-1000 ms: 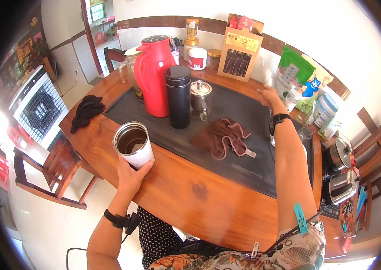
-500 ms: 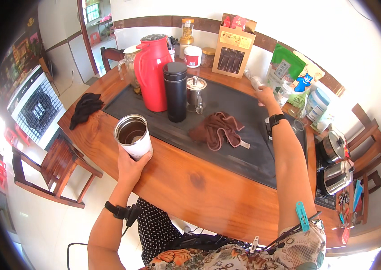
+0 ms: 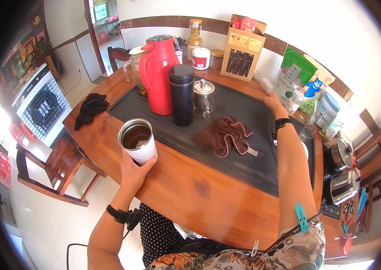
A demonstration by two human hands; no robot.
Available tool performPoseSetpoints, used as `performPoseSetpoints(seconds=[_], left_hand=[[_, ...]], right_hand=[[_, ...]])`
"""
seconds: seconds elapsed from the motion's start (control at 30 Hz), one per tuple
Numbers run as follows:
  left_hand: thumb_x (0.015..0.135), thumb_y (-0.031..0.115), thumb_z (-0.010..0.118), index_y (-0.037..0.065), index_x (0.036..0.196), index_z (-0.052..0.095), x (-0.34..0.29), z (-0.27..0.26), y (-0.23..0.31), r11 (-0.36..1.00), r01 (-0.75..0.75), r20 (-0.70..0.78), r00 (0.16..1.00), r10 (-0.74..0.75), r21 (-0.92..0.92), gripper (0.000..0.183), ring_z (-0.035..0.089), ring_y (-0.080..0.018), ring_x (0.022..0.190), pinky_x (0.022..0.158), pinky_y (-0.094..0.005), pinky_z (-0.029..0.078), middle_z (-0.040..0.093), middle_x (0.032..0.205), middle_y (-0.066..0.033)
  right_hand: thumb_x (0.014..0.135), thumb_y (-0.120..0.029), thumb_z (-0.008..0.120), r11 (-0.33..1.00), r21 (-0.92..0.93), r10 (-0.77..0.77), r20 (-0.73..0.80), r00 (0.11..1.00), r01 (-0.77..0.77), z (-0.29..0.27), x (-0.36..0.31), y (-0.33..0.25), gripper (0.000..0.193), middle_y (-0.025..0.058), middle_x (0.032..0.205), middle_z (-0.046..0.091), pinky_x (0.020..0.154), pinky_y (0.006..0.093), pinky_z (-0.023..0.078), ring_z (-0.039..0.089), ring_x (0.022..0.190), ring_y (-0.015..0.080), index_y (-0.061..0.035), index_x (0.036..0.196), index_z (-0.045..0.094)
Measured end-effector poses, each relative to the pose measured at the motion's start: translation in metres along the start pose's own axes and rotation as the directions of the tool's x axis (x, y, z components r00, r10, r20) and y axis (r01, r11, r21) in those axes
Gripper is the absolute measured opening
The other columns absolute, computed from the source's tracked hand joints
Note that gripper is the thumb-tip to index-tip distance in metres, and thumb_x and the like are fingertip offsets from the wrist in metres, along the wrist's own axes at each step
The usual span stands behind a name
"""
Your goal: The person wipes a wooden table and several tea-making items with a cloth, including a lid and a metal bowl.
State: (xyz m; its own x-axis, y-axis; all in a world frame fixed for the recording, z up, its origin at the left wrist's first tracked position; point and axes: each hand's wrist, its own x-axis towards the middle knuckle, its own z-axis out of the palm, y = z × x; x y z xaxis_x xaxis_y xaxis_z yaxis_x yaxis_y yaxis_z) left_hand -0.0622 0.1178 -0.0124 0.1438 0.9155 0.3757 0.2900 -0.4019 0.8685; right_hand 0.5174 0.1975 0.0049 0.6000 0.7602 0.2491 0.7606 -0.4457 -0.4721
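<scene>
My left hand [image 3: 137,170] is wrapped round a white tumbler [image 3: 144,153] with a steel rim. It stands upright and lidless, with a little something pale at the bottom of its dark inside. My right hand [image 3: 273,102] reaches to the far right edge of the black tray [image 3: 154,120], its fingers closed at a clear plastic thing [image 3: 267,85] whose kind is hard to make out. Between my arms a crumpled brown cloth [image 3: 226,137] lies on the tray. Behind the tumbler are a black thermos flask [image 3: 181,96], a red vacuum jug [image 3: 158,76] and a lidded glass mug [image 3: 201,99].
A cardboard box [image 3: 243,51] and jars [image 3: 200,58] line the back. Right of my hand stand a green pouch [image 3: 296,72], a clear bottle [image 3: 295,100] and a blue-white tub [image 3: 326,110]. Steel pots [image 3: 342,186] are at the right edge; a black cloth [image 3: 90,109] lies left.
The whole view has shifted slightly, so things appear farther right and lower. My left hand still holds the tumbler, and my right hand stays at the clear plastic thing.
</scene>
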Motion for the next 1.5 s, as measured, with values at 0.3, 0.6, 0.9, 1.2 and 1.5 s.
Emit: performPoseSetpoints(seconds=[0.3,0.6,0.9,1.2,1.5], left_hand=[[0.074,0.02,0.082,0.002,0.135,0.04,-0.003,-0.003,0.0,0.999,0.041,0.007,0.999,-0.041,-0.003,0.077,0.06,-0.0256,0.114,0.098,-0.0374,0.046,0.06,0.125,-0.0152],[0.074,0.026,0.082,0.0,0.13,0.042,0.002,0.002,0.001,1.0,-0.008,-0.015,1.0,0.008,-0.01,0.074,0.062,-0.0306,0.11,0.094,-0.0399,0.048,0.062,0.12,-0.0188],[0.072,0.027,0.083,-0.001,0.126,0.044,0.001,0.006,0.0,0.998,-0.054,-0.057,0.997,0.055,0.012,0.072,0.064,-0.0351,0.106,0.091,-0.0425,0.049,0.065,0.115,-0.0215],[0.072,0.024,0.082,0.0,0.13,0.042,0.006,0.017,0.002,0.997,-0.073,-0.003,0.997,0.073,-0.039,0.074,0.064,-0.033,0.107,0.092,-0.0416,0.049,0.064,0.117,-0.02],[0.074,0.02,0.082,0.001,0.135,0.039,0.0,0.0,0.002,1.0,0.008,0.039,0.999,-0.007,-0.018,0.077,0.06,-0.0272,0.113,0.097,-0.0378,0.047,0.06,0.125,-0.0162]], right_hand=[[0.081,-0.032,0.069,0.882,-0.425,-0.111,0.229,0.967,0.202,-0.044,-0.051,-0.081,0.061,0.0266,0.135,0.054,0.098,0.045,0.049,0.061,0.114,0.0383,-0.0002,0.131,0.057],[0.091,-0.045,0.06,0.71,-0.043,-0.472,0.711,0.52,0.703,-0.036,-0.237,-0.121,0.065,0.0218,0.155,0.03,0.107,0.0472,0.039,0.045,0.13,0.0445,-0.0169,0.147,0.043],[0.091,-0.043,0.056,0.879,-0.317,-0.135,0.548,0.826,0.355,-0.011,-0.119,-0.058,0.063,0.0239,0.149,0.039,0.11,0.058,0.033,0.034,0.14,0.0432,-0.0266,0.149,0.039],[0.088,-0.044,0.06,0.868,0.0,-0.464,0.36,0.809,0.497,0.06,-0.034,-0.054,0.06,0.0109,0.157,0.031,0.111,0.058,0.033,0.04,0.133,0.0502,-0.0293,0.144,0.047],[0.094,-0.043,0.052,0.889,-0.295,-0.237,0.357,0.904,0.35,0.053,-0.06,-0.141,0.049,0.0098,0.152,0.039,0.107,0.0522,0.04,0.046,0.13,0.0436,-0.0249,0.139,0.052]])
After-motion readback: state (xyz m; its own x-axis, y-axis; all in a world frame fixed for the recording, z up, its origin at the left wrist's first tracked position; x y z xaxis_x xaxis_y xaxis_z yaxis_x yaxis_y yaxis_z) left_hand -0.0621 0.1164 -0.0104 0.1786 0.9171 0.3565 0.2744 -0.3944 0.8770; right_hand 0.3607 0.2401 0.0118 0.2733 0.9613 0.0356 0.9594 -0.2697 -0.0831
